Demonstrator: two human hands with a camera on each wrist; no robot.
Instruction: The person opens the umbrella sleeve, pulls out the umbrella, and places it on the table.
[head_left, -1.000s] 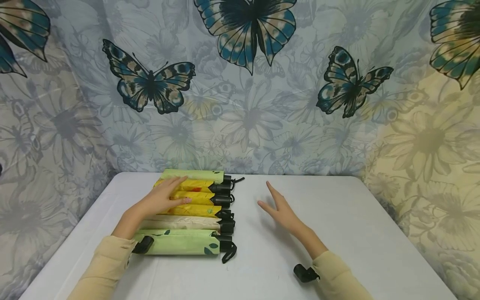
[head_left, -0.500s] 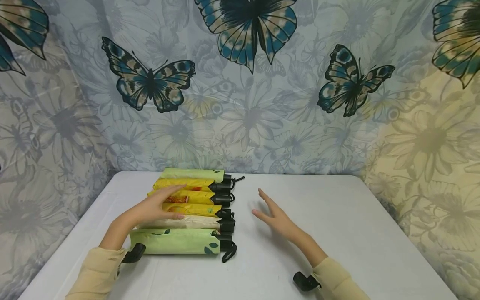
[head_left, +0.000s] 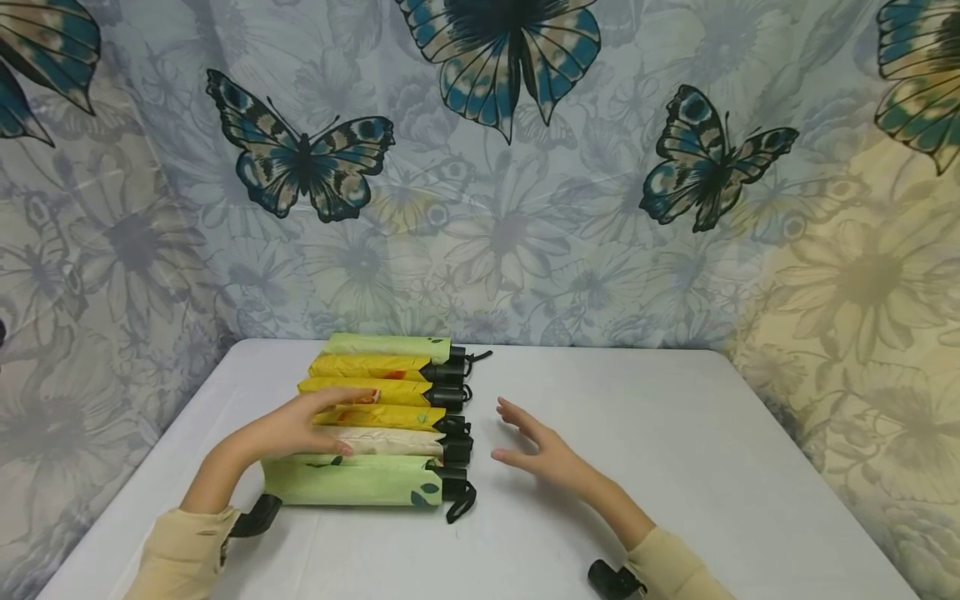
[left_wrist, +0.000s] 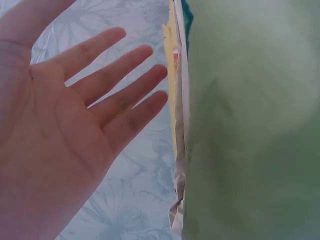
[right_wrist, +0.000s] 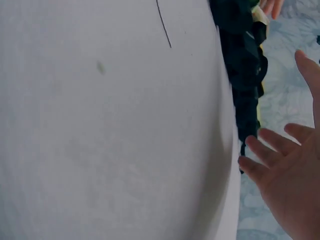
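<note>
Folded umbrellas lie side by side on the table, their black handles (head_left: 455, 451) all to the right. The row runs from a green umbrella (head_left: 352, 483) in front, through a cream umbrella (head_left: 397, 442) and several yellow umbrellas (head_left: 408, 417), to another green umbrella (head_left: 382, 346) at the back. Over the left part of the row hovers my left hand (head_left: 292, 425), fingers spread; the left wrist view shows its bare palm (left_wrist: 65, 130) apart from the green fabric. My right hand (head_left: 551, 457), fingers extended, is held in the air right of the handles. Both hands hold nothing.
The white tabletop (head_left: 675, 467) stretches to the right of the umbrellas. A butterfly-patterned cloth (head_left: 502, 250) hangs behind the table and along its sides. Black wrist devices (head_left: 611, 579) sit at both sleeves.
My left hand has come nearer to me, from the yellow umbrellas toward the cream and front green ones. My right hand has drifted left and slightly nearer. The umbrellas have stayed put.
</note>
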